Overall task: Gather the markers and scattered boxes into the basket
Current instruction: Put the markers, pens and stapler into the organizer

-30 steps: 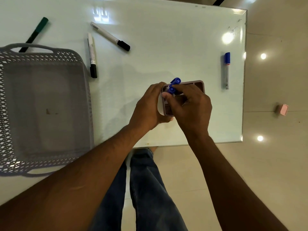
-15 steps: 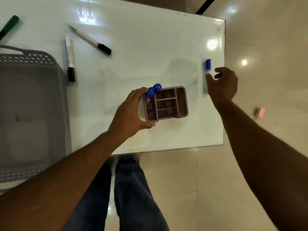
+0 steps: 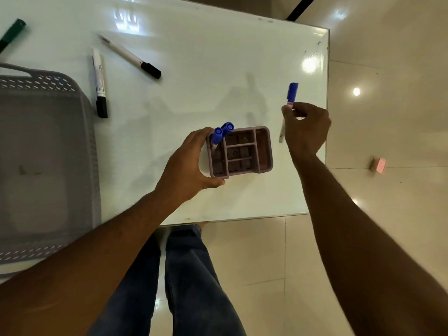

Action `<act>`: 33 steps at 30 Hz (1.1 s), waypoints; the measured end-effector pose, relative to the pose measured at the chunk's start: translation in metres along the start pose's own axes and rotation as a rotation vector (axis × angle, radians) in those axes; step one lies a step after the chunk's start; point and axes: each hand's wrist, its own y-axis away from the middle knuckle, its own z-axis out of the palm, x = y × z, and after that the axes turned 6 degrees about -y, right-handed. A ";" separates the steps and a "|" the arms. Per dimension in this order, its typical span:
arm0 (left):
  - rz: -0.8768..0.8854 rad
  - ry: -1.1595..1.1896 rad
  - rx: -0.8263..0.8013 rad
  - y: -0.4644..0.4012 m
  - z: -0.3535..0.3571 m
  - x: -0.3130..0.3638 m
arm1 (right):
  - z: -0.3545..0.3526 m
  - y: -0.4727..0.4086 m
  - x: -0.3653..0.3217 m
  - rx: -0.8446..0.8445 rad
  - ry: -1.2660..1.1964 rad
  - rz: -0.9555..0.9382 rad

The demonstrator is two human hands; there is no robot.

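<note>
left hand [image 3: 191,163] grips a divided box [image 3: 241,151] on the white counter [image 3: 206,81]; two blue markers [image 3: 221,133] stand inside. right hand [image 3: 306,128] fingers clamp a blue-capped marker [image 3: 292,93], barrel mostly hidden. grey basket [image 3: 80,112] cut off at left.

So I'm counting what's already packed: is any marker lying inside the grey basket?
No, the grey basket holds no markers; two blue-capped markers stand in the compartment box, and the rest lie on the table.

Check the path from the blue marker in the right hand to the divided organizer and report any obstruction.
Nothing visible blocks it. The right hand holds the blue marker just right of the organizer; bare table lies between. The left hand grips the organizer's far side.
</note>
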 end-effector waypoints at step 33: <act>-0.044 0.111 -0.034 0.002 -0.009 0.011 | -0.003 0.157 -0.053 -0.301 -0.335 -0.114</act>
